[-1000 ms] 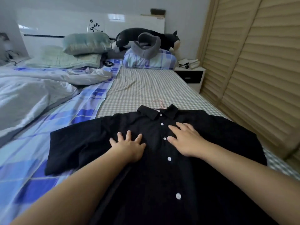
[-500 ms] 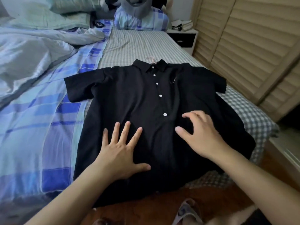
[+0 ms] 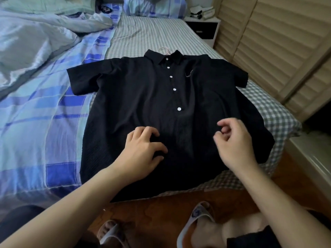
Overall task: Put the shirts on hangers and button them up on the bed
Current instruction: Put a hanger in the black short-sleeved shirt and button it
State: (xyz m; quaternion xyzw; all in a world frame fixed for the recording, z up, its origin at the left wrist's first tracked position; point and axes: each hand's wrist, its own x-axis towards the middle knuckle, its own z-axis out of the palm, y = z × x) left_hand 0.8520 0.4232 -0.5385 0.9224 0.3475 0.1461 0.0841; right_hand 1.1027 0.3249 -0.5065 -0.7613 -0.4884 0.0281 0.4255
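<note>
A black short-sleeved shirt (image 3: 143, 97) lies buttoned on the checked bed sheet (image 3: 143, 38), beside louvred wardrobe doors (image 3: 279, 42). The left hand (image 3: 143, 153) presses curled fingers into its cloth. The right hand (image 3: 234, 142) hovers loosely curled, holding nothing.

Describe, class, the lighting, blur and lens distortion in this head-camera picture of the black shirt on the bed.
Head view: dim, soft light, so the black shirt shows few folds, while its white buttons stand out; the right hand has motion-blurred fingers, the left hand is sharper; the wide-angle lens bends the louvred doors.
</note>
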